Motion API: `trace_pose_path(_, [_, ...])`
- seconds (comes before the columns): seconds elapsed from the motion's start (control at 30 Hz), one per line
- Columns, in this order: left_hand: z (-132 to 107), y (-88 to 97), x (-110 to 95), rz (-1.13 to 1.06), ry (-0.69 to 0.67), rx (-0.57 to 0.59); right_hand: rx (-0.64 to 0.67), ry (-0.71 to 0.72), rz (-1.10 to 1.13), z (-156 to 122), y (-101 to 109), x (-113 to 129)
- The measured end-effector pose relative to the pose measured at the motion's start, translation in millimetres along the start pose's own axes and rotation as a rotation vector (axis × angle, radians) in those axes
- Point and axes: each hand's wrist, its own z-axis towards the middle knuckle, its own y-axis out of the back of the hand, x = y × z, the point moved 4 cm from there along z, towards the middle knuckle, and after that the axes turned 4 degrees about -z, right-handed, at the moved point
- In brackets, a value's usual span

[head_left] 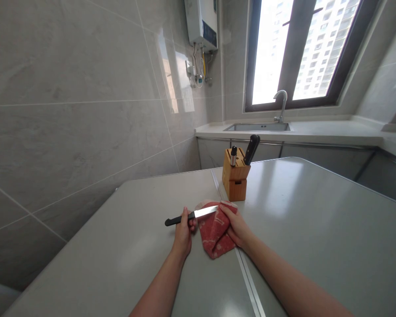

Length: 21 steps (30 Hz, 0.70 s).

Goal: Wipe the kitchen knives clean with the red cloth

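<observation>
Touching the red cloth [213, 235] clasped by the right fingers [229, 212], the knife [200, 213] is gripped by the left fingers [192, 223].

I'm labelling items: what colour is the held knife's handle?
The knife handle is black, best seen in the head view.

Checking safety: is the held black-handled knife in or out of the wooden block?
Out: the left hand holds the knife apart from the block, blade over red cloth.
</observation>
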Motion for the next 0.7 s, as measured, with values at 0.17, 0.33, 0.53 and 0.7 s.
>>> trace_pose_path(0.17, [-1.3,-1.0,-1.8,-0.016,0.012,-0.016,-0.015,-0.010,0.004,-0.8,-2.0,1.2])
trace_pose_path(0.33, [-2.4,-2.8,-5.3,-0.061,0.019,-0.035,-0.041,-0.012,-0.012,-2.0,-2.0,2.9])
trace_pose_path(0.53, [-2.4,-2.6,-7.1,-0.108,0.014,-0.057,-0.046,0.014,-0.014,-0.7,-0.2,3.2])
trace_pose_path(0.7, [-1.2,-1.3,-6.1,-0.112,0.005,-0.062,-0.063,0.011,0.002,0.1,0.9,2.5])
